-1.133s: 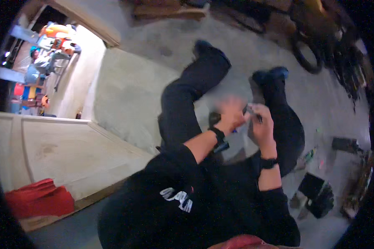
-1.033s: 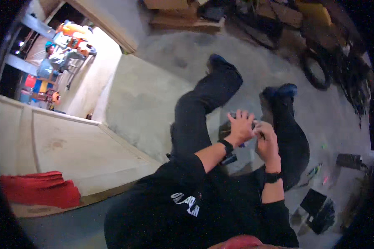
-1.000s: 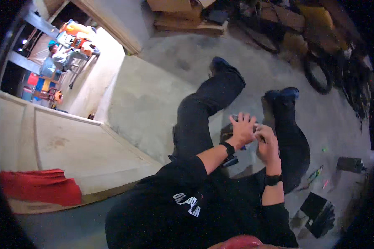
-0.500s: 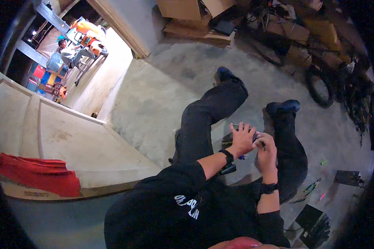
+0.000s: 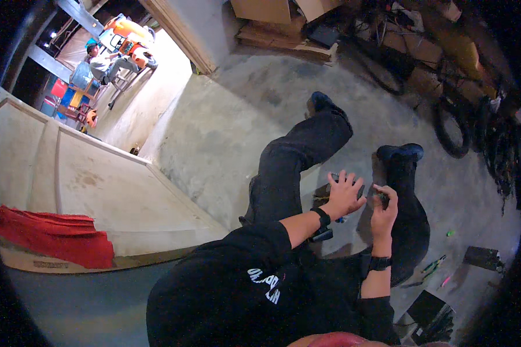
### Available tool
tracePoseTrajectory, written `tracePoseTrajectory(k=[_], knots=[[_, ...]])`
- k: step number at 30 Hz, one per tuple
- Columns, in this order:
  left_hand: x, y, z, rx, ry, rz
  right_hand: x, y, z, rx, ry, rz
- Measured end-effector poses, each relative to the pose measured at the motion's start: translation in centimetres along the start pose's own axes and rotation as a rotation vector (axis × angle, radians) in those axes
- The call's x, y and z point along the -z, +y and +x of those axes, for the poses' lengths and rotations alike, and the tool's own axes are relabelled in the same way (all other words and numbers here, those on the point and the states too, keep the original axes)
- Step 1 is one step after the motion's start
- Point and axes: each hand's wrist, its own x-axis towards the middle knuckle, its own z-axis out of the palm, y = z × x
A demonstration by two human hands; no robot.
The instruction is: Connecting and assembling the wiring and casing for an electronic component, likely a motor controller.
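Between my lower legs, my left hand (image 5: 345, 195) is laid over a dark object (image 5: 359, 188), its fingers bent across the top and gripping it. Edges of that object show past the fingertips and beside the thumb; its kind cannot be made out. Just to the right, my right hand (image 5: 384, 211) is held up with the fingers curled round. Something small and dark seems to be within those fingers, too small to name. A gap separates the two hands. Below my left wrist lies a black item (image 5: 321, 235), partly hidden by the arm.
On the floor at right lie pliers (image 5: 433, 264), a pink stick-like thing (image 5: 446, 281), a black box (image 5: 484, 258) and another black item (image 5: 427, 307). Cardboard (image 5: 263, 10) and a tyre (image 5: 451, 127) stand behind. A red cloth (image 5: 52, 236) hangs left; a person (image 5: 101, 65) sits outside.
My right hand has moved away from the left hand and the dark object, opening a gap between them. My left hand keeps its hold. The view has shifted slightly.
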Motion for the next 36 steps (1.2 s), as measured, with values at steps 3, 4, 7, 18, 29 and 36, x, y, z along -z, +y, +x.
tracePoseTrajectory(k=[3, 4, 7, 18, 29, 36], knots=[[-0.2, -0.2, -0.3, 0.004, -0.017, -0.012, -0.1, 0.3, -0.1, -0.069, -0.015, -0.018], [-0.2, -0.2, -0.2, 0.002, -0.023, -0.019, -0.1, 0.7, -0.1, -0.081, -0.033, -0.038], [0.1, -0.1, -0.6, 0.009, -0.047, 0.028, 0.0, 0.9, -0.3, -0.136, -0.012, -0.017], [-0.2, -0.6, 0.2, 0.015, -0.030, -0.024, -0.5, 1.8, -0.7, -0.224, 0.060, 0.127], [-0.5, -0.2, 0.8, -0.012, 0.019, 0.025, 0.4, 1.7, 0.6, -0.104, 0.258, 0.128], [-0.3, 0.3, 0.4, -0.040, 0.010, 0.027, 0.7, 0.9, 0.4, -0.120, 0.190, 0.166]])
